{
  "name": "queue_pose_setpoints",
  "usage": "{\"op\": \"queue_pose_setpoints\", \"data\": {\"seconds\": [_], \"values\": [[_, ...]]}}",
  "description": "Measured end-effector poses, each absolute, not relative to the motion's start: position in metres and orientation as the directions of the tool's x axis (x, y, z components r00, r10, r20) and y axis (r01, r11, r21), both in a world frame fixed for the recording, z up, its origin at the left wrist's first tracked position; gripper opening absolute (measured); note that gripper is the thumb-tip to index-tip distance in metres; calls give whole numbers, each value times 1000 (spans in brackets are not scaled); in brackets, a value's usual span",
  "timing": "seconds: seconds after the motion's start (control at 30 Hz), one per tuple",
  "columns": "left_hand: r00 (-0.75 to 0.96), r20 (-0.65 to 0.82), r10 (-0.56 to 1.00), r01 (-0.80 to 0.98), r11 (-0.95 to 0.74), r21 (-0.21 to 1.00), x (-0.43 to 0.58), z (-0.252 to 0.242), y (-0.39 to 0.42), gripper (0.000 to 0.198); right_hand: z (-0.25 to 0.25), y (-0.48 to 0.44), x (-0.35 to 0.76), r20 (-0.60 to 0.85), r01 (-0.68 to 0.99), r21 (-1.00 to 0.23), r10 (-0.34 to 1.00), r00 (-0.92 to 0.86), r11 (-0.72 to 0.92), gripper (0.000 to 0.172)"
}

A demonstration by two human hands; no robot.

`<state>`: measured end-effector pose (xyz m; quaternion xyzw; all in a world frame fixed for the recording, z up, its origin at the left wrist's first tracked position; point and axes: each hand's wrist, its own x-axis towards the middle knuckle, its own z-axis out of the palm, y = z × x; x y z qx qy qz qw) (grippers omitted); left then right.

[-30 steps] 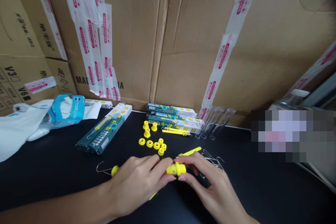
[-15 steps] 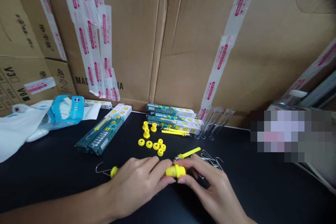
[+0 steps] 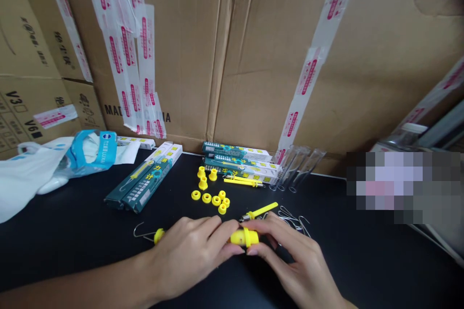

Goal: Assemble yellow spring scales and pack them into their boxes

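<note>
My left hand (image 3: 197, 253) is wrapped round the body of a spring scale (image 3: 237, 237) lying crosswise above the table; most of its tube is hidden under the fingers. From its left end a yellow cap and a bent metal hook (image 3: 143, 231) stick out. At the other end, my right hand (image 3: 290, 251) pinches the yellow end cap (image 3: 250, 237) between thumb and fingers. Just behind the hands lies a yellow strip with a metal spring part (image 3: 263, 211). Several loose wire hooks (image 3: 295, 219) are beside my right hand.
Yellow caps and rings (image 3: 206, 197) lie behind the hands, with yellow strips (image 3: 242, 182) near them. Printed boxes (image 3: 148, 178) and clear tubes (image 3: 302, 171) stand farther back against a cardboard wall (image 3: 268, 67). Plastic bags (image 3: 90, 154) are on the left; a blurred patch (image 3: 395, 183) covers the right.
Both hands keep the same grip on the spring scale. The view has shifted very slightly; nothing is visibly taken up or let go.
</note>
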<state>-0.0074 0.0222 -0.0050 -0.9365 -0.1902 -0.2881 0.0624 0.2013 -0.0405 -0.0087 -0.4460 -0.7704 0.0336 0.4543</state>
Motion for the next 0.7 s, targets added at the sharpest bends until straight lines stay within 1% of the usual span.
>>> {"op": "queue_pose_setpoints", "data": {"seconds": [0.2,0.23,0.37,0.57,0.7], "values": [[752,571,328,405,-914,-9,-7,-6,23,42,-11,-39,201,650,660,-472,737,-187,584,15],[749,574,332,410,-912,-8,-7,-7,23,42,-12,-39,202,644,673,-470,743,-180,570,16],[715,600,358,451,-892,-5,-7,-8,22,38,-13,-39,205,625,750,-465,774,-97,470,32],[666,637,389,507,-862,-5,-6,-11,23,28,-7,-41,207,649,750,-485,760,-36,450,30],[661,638,395,511,-860,3,-7,-13,24,25,-5,-40,208,673,728,-495,739,-23,474,21]]}}
